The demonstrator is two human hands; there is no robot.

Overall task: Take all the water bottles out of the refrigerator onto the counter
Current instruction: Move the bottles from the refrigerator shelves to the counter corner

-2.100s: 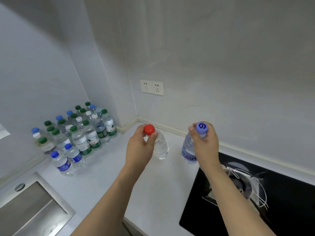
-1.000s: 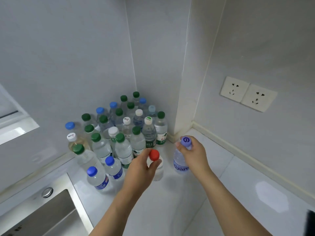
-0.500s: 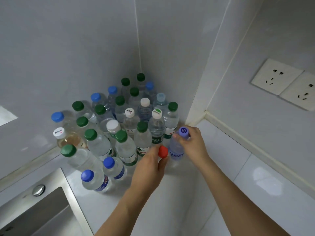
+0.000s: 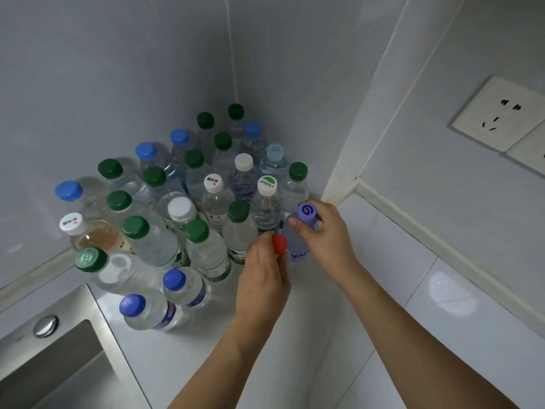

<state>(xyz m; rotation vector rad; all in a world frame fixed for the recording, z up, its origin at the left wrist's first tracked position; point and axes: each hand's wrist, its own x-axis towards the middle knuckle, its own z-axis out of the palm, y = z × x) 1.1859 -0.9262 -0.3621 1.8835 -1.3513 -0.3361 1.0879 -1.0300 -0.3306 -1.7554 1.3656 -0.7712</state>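
Both hands at the bottle cluster (image 4: 188, 208) in the counter (image 4: 368, 290) corner. Left hand (image 4: 262, 278) wraps the red-capped bottle (image 4: 279, 244), body mostly hidden. Right hand (image 4: 327, 231) pinches the purple-capped bottle (image 4: 298, 240) at its neck. Both upright, at cluster's right edge, side by side. Probably just release.

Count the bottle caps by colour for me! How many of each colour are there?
Green caps: 12
Blue caps: 6
Pale blue cap: 1
White caps: 5
Purple cap: 1
Red cap: 1
Total: 26
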